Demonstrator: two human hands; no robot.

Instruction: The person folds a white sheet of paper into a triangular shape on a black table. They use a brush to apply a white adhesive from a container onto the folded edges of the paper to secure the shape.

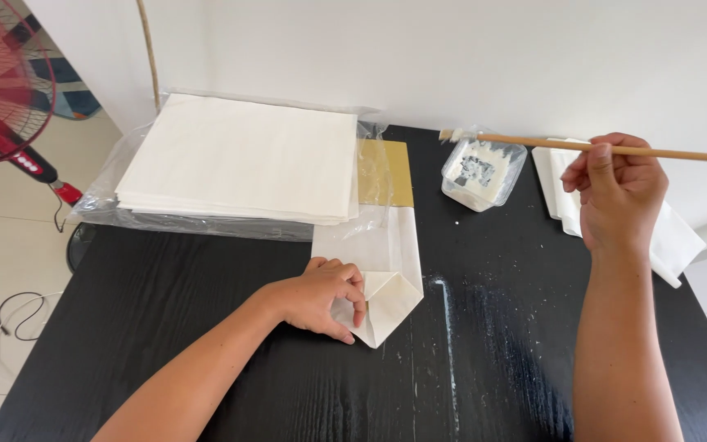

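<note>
Two hands are seen over the black desk (206, 344). The folded paper bag (386, 278) is pinned flat by the left hand (321, 299), so its flaps stay put. A wooden stick (656, 151) is pinched by the right hand (615, 192), tip over the glue tub (484, 173); paper stack (239, 155) behind.

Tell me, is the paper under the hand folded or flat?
Folded. The paper piece has its bottom corners turned in to a point, with creases showing, and the left hand presses on it.

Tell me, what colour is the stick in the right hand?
Light brown, seen in the head view: the stick, held by the right hand.
</note>
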